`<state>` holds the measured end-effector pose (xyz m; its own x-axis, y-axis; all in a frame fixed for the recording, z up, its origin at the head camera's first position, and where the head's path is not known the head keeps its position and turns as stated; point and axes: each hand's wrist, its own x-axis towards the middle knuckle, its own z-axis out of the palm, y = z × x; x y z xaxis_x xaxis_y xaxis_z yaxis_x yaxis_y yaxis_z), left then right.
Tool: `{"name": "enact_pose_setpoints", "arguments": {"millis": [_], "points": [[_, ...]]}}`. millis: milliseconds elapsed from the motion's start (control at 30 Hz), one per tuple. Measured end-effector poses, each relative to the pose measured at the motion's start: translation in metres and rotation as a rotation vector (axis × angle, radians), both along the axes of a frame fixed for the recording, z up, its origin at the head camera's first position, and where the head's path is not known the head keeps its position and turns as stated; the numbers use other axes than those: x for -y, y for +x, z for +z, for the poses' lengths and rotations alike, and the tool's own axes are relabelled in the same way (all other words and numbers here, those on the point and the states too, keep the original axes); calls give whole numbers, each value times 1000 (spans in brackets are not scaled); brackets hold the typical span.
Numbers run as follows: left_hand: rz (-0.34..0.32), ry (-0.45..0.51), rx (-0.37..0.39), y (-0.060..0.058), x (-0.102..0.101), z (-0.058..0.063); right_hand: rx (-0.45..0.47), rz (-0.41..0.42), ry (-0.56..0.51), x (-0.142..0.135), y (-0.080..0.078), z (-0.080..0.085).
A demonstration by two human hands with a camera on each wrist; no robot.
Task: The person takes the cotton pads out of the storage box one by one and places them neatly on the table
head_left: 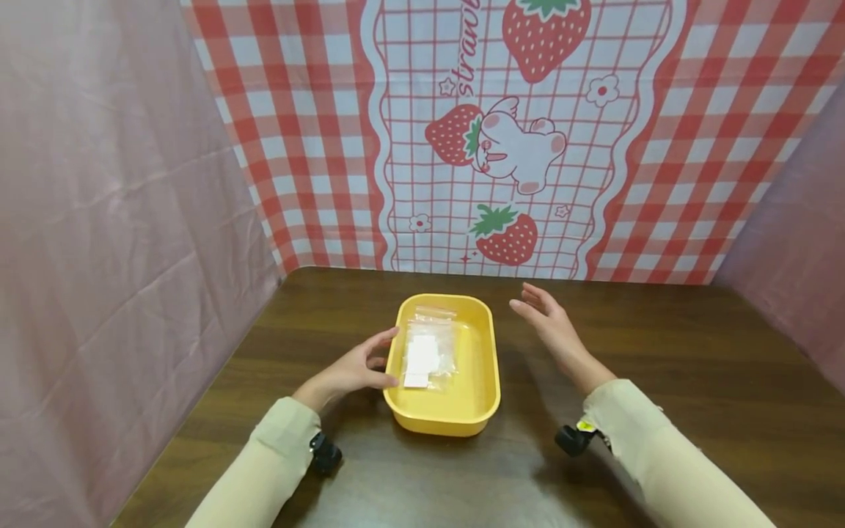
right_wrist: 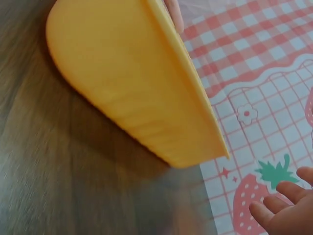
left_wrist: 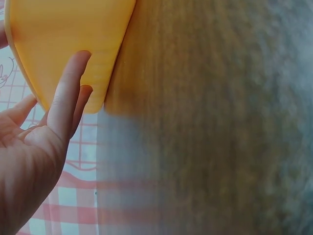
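Note:
A yellow plastic tray point(head_left: 472, 396) with rounded corners rests on the wooden table. Inside its left half lie clear zip bags point(head_left: 445, 345) with a white rectangular piece point(head_left: 421, 359) among them; how many bags overlap is unclear. My left hand point(head_left: 353, 367) is at the tray's left side, thumb and forefinger spread along the rim. From the left wrist, extended fingers point(left_wrist: 61, 105) show against the tray's outer wall point(left_wrist: 58, 29). Away from the tray, to its upper right, my right hand point(head_left: 554, 330) hovers with loosely bent fingers and holds nothing.
Brown wooden table point(head_left: 693, 381) surrounds the tray. A red-and-white checked cloth point(head_left: 317, 147) with strawberries hangs behind it, and a pink curtain point(head_left: 132, 220) hangs on the left. Black wrist cameras point(head_left: 326, 453) sit under both sleeves.

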<state>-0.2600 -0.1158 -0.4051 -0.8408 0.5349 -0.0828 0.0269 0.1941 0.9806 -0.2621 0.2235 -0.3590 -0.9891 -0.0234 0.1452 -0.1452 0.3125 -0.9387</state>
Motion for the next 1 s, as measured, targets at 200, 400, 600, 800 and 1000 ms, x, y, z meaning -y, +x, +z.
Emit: {"name": "enact_pose_setpoints", "arguments": {"millis": [200,400,600,800,1000], "points": [[-2,7,2,0,-1,3,28,2,-21,14,-12,6],[-2,4,9,-1,-1,1,82,9,16,28,-21,8],[5,1,7,0,1,-2,105,24,8,44,-30,9],[-5,25,7,2,0,-2,116,39,-29,63,-37,13],[7,13,9,0,0,-2,126,72,-42,82,-45,7]]}}
